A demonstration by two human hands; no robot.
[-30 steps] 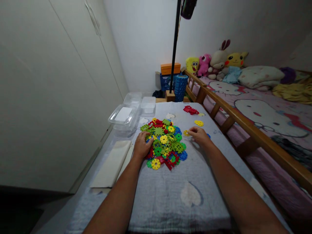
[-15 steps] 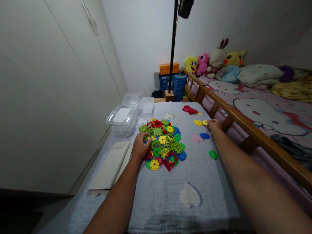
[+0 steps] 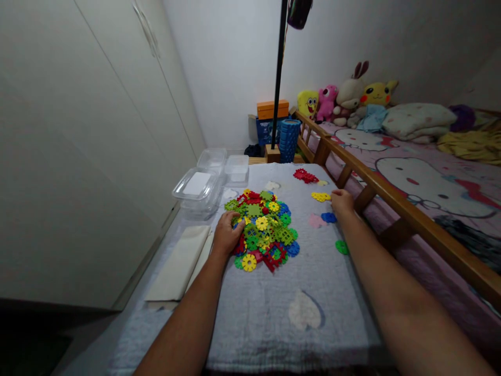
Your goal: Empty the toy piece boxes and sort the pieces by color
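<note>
A heap of plastic interlocking pieces, in red, yellow, green and blue, lies mid-table. My left hand rests on its left edge, fingers loosely bent and thumb apart, gripping no piece that I can see. At the right, my right hand is closed beside a small row of yellow discs, fingertips close to its right end. No piece shows between those fingers. Near this hand lie blue discs and a green disc, partly hidden by my wrist. Red discs lie overlapped farther back.
Clear plastic boxes stand at the table's back left. A folded beige cloth or paper lies left of my left arm. The wooden bed rail runs along the right. A black pole stands behind the table.
The yellow disc at my right fingertips has moved left onto the row of yellow discs, and the fingers no longer visibly hold it. My left hand has stayed on the heap.
</note>
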